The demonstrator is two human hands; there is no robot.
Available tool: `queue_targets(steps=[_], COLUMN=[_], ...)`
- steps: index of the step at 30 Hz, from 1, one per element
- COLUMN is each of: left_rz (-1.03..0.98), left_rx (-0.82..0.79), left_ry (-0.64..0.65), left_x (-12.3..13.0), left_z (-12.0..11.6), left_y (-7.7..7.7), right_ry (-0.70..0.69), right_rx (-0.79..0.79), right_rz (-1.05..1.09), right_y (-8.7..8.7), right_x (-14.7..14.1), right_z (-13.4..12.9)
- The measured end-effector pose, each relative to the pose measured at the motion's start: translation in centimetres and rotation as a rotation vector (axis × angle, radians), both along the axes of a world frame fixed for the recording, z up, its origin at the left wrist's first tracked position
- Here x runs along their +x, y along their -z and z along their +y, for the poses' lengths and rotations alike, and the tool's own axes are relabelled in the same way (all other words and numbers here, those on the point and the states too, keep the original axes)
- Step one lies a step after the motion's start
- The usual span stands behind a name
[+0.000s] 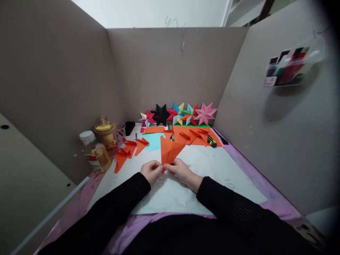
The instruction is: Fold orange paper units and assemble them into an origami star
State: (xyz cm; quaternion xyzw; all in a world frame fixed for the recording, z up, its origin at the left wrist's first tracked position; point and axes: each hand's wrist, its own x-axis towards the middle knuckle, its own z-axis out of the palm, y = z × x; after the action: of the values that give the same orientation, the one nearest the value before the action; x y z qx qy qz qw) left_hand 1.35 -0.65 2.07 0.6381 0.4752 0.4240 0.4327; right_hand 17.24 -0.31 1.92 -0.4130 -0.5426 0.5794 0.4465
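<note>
A folded piece of orange origami paper (pixel 171 149) stands up between my two hands, its narrow tip pointing down toward me and its wide end fanned out away from me. My left hand (pixel 152 171) pinches the tip from the left. From the other side my right hand (pixel 182 170) presses its thumb on the paper near the same tip, fingers behind it. Folded orange pieces (pixel 122 157) lie to the left of my hands, and more orange pieces (pixel 195 134) rest beyond them on flat orange sheets (pixel 219 142).
Paper stars (pixel 160 115) lean along the back panel. Light blue sheets (pixel 153 141) and a yellow-black cutter (pixel 211 141) lie mid-table. At left stand a glue bottle (pixel 97 156), a brown jar (pixel 106 136) and a clear cup (pixel 120 130). White paper (pixel 207 191) covers the table.
</note>
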Motion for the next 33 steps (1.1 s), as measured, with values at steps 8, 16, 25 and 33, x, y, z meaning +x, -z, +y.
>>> queue_targets(steps=[8, 16, 25, 33], left_rz=[-0.024, -0.024, -0.103, -0.254], left_rx=[0.011, 0.039, 0.061, 0.041], left_ry=[-0.053, -0.117, -0.156, -0.362], left_x=[-0.2, -0.2, -0.7, -2.2], left_z=[0.0, 0.0, 0.6, 2.3], left_y=[0.2, -0.6, -0.1, -0.1], right_ry=[-0.029, -0.055, -0.136, -0.291], right_rx=[-0.017, -0.010, -0.018, -0.007], right_rz=[-0.029, -0.013, -0.044, -0.159], right_y=[-0.8, -1.1, -1.3, -1.2], right_x=[-0.2, -0.5, -0.4, 0.1], right_z=[-0.6, -0.9, -1.3, -1.3])
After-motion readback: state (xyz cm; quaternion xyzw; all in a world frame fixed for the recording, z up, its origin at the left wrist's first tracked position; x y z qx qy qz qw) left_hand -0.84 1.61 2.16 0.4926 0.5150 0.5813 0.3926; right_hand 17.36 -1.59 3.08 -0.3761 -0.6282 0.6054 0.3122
